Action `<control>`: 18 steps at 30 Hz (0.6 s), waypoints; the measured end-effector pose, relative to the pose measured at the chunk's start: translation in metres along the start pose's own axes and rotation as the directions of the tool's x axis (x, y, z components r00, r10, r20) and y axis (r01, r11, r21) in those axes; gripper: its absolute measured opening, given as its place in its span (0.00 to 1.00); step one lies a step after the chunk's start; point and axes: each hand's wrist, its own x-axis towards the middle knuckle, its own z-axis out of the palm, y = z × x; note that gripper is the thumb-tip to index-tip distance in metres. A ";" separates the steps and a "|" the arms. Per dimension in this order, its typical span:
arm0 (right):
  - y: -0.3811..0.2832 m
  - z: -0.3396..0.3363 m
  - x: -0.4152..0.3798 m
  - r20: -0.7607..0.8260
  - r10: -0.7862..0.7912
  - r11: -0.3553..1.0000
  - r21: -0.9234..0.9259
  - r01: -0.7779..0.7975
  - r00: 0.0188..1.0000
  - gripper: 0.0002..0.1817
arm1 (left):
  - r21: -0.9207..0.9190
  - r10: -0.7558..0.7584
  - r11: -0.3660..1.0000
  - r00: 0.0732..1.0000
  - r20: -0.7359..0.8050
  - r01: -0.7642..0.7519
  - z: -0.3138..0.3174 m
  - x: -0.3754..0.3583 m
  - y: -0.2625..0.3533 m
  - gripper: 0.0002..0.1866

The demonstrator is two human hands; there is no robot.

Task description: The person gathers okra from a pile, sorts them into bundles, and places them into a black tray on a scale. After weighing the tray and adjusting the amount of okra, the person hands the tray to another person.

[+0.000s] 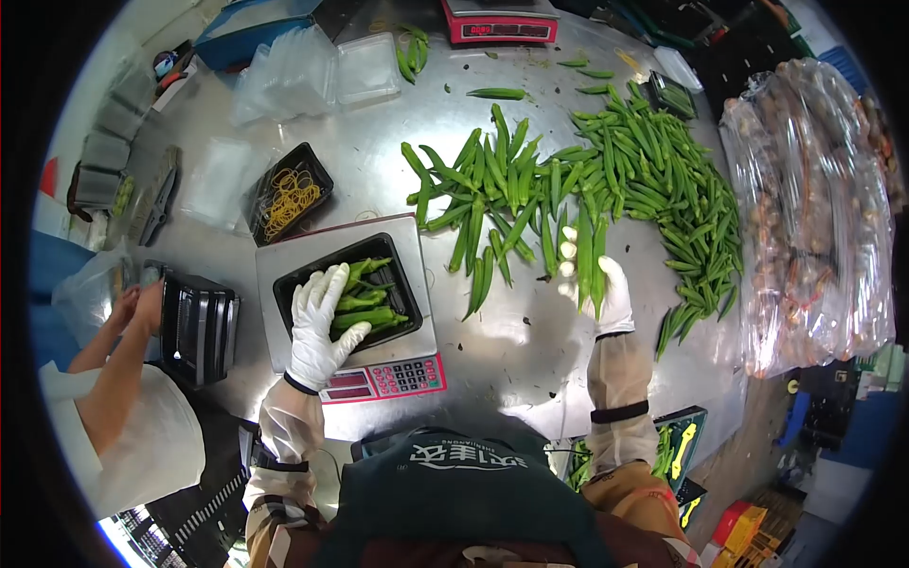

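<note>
My left hand point(319, 331), in a white glove, lies over the left end of a black tray point(414, 328) standing on a scale point(436, 346). Its fingers and thumb close around the ends of several green okra pods point(367, 317) in the tray; the covered ends are hidden. In my right hand point(615, 293), also gloved, are a few long okra pods point(591, 260), pinched between fingers and thumb just above the steel table. Beyond that hand spreads a large pile of loose okra point(653, 170).
A black tray of yellow rubber bands point(292, 194) sits behind the scale, near stacked clear containers point(294, 76). Another red scale point(502, 24) is at the back. Wrapped bags point(805, 218) line the right edge. At left, another person's hands point(142, 305) are beside stacked black trays point(199, 327).
</note>
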 end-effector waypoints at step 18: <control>0.155 0.213 0.102 0.513 0.000 -0.149 -0.849 0.507 0.859 0.36 | -0.470 -0.481 0.849 0.723 -0.495 0.243 -0.053 -0.080 -0.044 0.22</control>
